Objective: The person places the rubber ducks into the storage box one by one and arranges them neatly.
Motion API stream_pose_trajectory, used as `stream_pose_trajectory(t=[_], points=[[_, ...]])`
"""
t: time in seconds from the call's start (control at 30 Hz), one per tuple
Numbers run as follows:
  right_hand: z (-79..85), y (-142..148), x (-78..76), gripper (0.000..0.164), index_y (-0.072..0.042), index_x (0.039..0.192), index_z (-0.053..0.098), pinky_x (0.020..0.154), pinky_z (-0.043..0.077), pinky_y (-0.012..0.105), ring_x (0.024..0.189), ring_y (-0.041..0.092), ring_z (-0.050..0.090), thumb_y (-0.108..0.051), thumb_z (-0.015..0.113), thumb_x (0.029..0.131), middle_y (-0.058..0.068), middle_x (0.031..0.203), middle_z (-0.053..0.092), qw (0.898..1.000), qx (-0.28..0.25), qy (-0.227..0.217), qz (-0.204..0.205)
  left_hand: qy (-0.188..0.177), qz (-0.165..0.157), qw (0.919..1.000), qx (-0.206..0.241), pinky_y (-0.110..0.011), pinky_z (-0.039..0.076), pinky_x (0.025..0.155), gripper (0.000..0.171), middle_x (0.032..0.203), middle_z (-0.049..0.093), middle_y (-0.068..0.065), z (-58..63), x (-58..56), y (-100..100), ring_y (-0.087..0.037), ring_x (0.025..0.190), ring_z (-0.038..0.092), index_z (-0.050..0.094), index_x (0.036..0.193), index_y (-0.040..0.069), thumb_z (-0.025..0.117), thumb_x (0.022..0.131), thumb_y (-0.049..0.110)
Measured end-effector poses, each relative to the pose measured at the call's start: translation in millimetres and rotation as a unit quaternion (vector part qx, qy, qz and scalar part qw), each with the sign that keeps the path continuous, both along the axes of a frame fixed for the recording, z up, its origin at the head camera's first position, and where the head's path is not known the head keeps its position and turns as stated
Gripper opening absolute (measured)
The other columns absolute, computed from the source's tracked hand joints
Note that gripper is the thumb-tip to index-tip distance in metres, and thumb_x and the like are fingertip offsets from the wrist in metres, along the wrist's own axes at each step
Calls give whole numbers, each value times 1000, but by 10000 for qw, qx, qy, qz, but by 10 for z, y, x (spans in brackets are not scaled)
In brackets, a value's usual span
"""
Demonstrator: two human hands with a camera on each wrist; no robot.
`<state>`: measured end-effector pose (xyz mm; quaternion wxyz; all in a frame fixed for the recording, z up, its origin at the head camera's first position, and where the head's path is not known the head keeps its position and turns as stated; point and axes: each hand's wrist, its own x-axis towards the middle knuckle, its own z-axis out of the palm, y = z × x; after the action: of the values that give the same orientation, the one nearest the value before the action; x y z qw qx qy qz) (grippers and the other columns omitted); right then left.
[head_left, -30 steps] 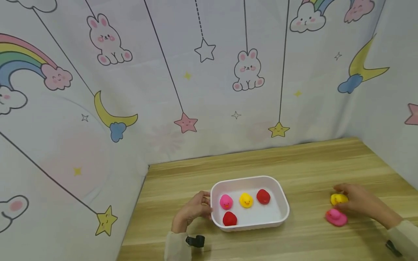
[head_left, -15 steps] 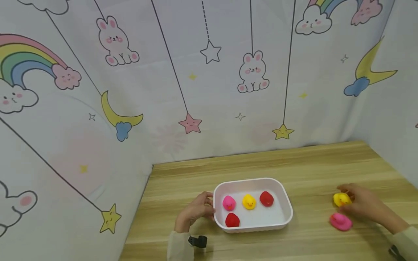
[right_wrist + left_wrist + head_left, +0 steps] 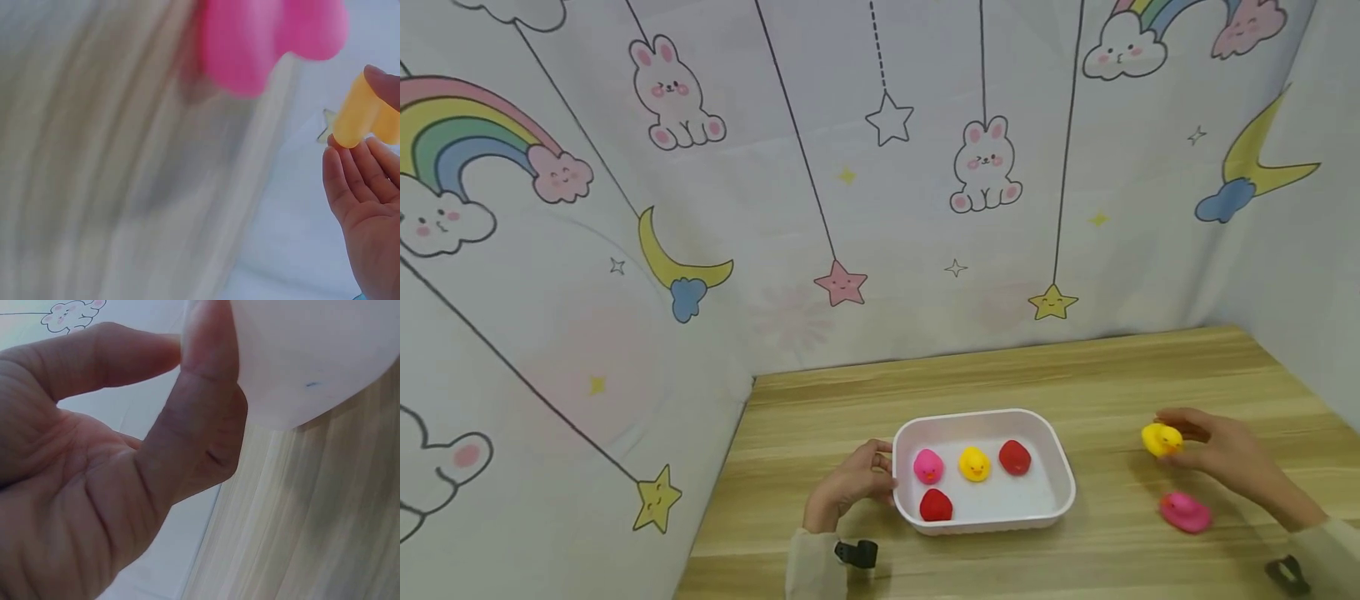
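My left hand (image 3: 853,481) is at the left end of a white plastic tray (image 3: 1060,492), thumb and fingers pinching its wall, as the left wrist view (image 3: 144,444) also shows. In the tray lie a pink rubber duck (image 3: 928,467), a yellow one (image 3: 974,464) and two red rounded toys (image 3: 1015,457) whose faces do not show. To the right, my right hand (image 3: 1228,454) pinches another yellow rubber duck (image 3: 1162,439) between thumb and fingertips, off the table. A second pink duck (image 3: 1185,512) lies on the tabletop below that hand, large and blurred in the right wrist view.
The wood-grain table (image 3: 1120,383) meets a white cloth backdrop (image 3: 895,208) printed with rabbits, stars and moons at the back and sides. A dark strap device sits on each wrist.
My right hand has lifted the yellow duck from beside the pink one and shifted it slightly left and away. The left hand stays at the tray. The head view has shifted a little.
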<state>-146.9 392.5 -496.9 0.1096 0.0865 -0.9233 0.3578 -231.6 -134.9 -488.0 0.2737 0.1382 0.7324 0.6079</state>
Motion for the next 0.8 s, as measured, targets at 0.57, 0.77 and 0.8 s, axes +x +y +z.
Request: stream_pose_trajectory(t=[0.57, 0.77, 0.8], points=[[430, -654, -152, 55, 2, 124, 67, 87, 53, 16, 102, -4, 60, -10, 88, 76, 15, 119, 70, 9959, -259, 61, 867, -39, -37, 10000, 77, -32, 63, 63, 58, 99, 56, -23, -30, 1, 15, -17, 66, 60, 35, 133, -17, 60, 81, -12], [499, -821, -254, 55, 2, 124, 68, 91, 49, 14, 103, 3, 63, -13, 89, 75, 10, 118, 71, 9936, -134, 34, 1123, 41, -90, 9999, 86, -32, 63, 64, 59, 102, 55, -26, -23, -1, 1, -18, 67, 60, 34, 134, -18, 59, 82, -12], [501, -856, -280, 55, 2, 124, 68, 91, 49, 15, 103, 5, 64, -13, 89, 75, 10, 118, 71, 9930, -132, 36, 1172, 63, -74, 9999, 80, -33, 63, 63, 59, 102, 55, -26, -19, 2, -5, -18, 66, 60, 34, 134, -18, 59, 81, -12]])
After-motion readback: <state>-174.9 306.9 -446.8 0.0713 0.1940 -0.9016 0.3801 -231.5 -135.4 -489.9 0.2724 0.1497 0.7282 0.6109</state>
